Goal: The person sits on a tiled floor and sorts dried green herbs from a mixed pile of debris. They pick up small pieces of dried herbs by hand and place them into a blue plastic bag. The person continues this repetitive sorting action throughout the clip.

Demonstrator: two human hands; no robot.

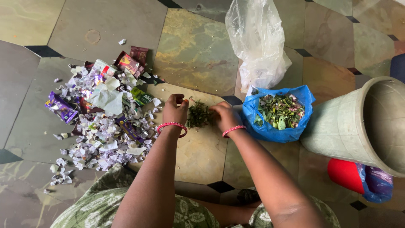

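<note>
A small heap of green plant scraps lies on the tiled floor between my two hands. My left hand cups the heap's left side, fingers curled against it. On the right side my right hand presses in the same way. Each wrist wears a red bangle. Whether either hand grips any scraps I cannot tell. Just right of my right hand sits an open blue plastic bag filled with green and pink plant waste.
A spread of torn paper bits and snack wrappers covers the floor to the left. A clear plastic bag stands behind the blue one. A grey bin lies tipped at right, with a red object below it.
</note>
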